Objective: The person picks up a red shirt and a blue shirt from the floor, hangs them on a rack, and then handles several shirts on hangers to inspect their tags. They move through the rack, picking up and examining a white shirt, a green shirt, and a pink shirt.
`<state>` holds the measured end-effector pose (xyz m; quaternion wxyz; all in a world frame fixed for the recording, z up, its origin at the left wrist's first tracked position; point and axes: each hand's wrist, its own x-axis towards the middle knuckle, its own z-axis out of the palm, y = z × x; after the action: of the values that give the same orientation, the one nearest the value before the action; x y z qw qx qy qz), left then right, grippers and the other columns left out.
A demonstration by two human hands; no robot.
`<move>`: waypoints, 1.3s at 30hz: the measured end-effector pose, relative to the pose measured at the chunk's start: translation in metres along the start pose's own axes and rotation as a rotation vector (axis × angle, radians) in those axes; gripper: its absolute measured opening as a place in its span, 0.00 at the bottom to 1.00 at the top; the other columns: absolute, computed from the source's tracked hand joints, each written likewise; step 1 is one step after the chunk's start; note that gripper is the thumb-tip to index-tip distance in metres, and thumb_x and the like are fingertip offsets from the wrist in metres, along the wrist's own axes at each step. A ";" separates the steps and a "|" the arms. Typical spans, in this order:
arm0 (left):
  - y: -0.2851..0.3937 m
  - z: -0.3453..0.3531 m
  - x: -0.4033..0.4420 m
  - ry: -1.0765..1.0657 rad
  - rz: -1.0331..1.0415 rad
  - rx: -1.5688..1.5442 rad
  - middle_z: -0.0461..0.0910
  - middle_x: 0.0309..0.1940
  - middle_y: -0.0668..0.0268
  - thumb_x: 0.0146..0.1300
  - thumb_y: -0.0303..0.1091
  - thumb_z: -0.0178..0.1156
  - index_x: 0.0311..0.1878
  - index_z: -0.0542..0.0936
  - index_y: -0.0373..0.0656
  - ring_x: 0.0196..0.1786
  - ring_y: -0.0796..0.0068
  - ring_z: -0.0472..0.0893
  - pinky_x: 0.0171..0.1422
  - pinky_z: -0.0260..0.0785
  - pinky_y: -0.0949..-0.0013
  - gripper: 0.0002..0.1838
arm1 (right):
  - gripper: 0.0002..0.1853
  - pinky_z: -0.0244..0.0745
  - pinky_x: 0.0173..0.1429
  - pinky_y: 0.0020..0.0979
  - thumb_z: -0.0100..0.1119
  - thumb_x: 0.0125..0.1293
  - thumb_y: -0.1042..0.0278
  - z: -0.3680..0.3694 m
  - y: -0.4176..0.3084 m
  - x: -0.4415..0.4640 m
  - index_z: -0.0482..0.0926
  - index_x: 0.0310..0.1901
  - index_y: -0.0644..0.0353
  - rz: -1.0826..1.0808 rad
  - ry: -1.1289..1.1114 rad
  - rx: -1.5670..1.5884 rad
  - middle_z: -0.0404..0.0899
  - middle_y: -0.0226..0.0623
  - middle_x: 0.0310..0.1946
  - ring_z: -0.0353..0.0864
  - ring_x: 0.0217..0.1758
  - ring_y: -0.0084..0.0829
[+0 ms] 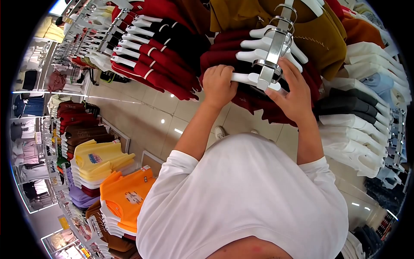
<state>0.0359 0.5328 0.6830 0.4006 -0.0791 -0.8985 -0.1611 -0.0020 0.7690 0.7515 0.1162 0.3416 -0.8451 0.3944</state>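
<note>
A white clothes hanger carries a dark red garment at the front end of a metal display rail. My left hand is closed over the hanger's left shoulder, with the garment's cloth under its fingers. On the other side of the rail end, my right hand has its thumb against the hanger's right part and its fingers reaching up beside the rail. The cloth and hanger partly hide its grip. Several more white hangers with dark red garments hang close behind on the same rail.
Mustard garments hang farther back. To the left is a row of red and black garments; to the right are white and dark tops. Yellow and orange shirts hang at lower left. Tiled floor shows between racks.
</note>
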 end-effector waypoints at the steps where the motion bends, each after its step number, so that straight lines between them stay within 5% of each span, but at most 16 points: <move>1: 0.000 0.000 0.000 -0.001 0.000 0.002 0.78 0.31 0.59 0.40 0.25 0.62 0.36 0.76 0.40 0.35 0.53 0.77 0.40 0.68 0.57 0.14 | 0.39 0.70 0.64 0.41 0.69 0.54 0.50 0.000 0.000 0.000 0.69 0.66 0.55 -0.004 0.002 -0.003 0.70 0.42 0.66 0.72 0.65 0.46; 39: -0.003 -0.001 -0.009 0.035 -0.018 0.031 0.79 0.32 0.61 0.46 0.28 0.66 0.37 0.77 0.41 0.37 0.56 0.78 0.43 0.68 0.58 0.13 | 0.38 0.70 0.65 0.38 0.70 0.55 0.52 -0.001 -0.001 -0.002 0.69 0.67 0.55 0.018 -0.020 -0.012 0.69 0.40 0.67 0.71 0.66 0.43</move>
<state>0.0415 0.5297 0.6763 0.4160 -0.0620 -0.8944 -0.1520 0.0001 0.7700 0.7515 0.1061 0.3371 -0.8516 0.3871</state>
